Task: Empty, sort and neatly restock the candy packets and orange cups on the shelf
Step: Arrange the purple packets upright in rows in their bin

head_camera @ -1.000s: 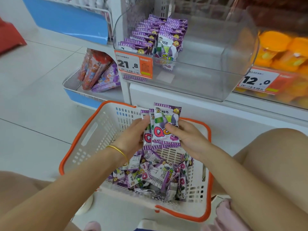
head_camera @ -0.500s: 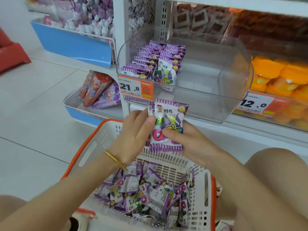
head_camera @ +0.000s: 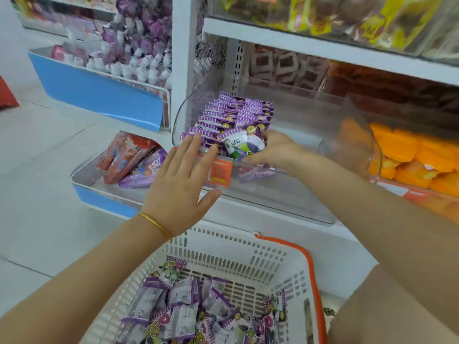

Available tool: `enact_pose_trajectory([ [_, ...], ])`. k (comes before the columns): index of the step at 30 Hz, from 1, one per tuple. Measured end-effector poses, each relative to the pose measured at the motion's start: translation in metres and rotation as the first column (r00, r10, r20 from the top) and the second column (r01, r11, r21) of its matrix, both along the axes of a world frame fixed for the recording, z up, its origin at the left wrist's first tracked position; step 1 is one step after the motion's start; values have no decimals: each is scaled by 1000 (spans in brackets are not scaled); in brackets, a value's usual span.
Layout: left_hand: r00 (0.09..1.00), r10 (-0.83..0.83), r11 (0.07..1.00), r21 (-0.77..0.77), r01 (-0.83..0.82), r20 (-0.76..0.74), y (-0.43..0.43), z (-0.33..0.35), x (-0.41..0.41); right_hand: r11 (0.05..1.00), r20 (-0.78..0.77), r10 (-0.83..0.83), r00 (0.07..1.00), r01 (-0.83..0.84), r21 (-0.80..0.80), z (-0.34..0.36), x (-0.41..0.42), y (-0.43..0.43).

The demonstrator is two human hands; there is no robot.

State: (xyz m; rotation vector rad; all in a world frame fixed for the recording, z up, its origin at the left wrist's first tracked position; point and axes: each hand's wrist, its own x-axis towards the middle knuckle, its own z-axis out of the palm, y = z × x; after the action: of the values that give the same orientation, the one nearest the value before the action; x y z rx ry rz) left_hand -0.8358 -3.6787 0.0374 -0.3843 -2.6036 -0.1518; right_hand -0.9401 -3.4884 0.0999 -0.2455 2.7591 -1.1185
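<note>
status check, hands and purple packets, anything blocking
Right hand grips purple packets, setting them in the clear bin. Left hand open, empty, at bin front. More packets in basket. Nothing blocking.

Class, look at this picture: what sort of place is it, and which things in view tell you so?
Most likely a small shop or supermarket aisle. White shelving carries clear bins of purple candy packets, an orange price tag hangs on the bin front, and a shopping basket sits below.
</note>
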Motion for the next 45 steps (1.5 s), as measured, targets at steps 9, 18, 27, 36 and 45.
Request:
enact_pose_trajectory([
  [9, 999, -25, 1000, 12, 25, 26, -2, 2, 1, 997, 72, -54, 996, 57, -42, -3, -3, 8],
  [18, 999, -39, 999, 14, 38, 25, -3, 2, 0, 987, 371, -163, 914, 152, 60, -2, -2, -9],
  [27, 998, -66, 994, 92, 64, 22, -5, 6, 7, 974, 482, -45, 875, 147, -175, 23, 18, 1],
  [36, 967, -252, 967, 44, 250, 39, 23, -22, 56, 920, 39, 43, 998, -24, -391, -5, 135, 42],
  [45, 871, -220, 969, -8, 249, 438, 20, -94, 87, 832, 716, 23, 697, -410, 373, -271, 140, 77],
])
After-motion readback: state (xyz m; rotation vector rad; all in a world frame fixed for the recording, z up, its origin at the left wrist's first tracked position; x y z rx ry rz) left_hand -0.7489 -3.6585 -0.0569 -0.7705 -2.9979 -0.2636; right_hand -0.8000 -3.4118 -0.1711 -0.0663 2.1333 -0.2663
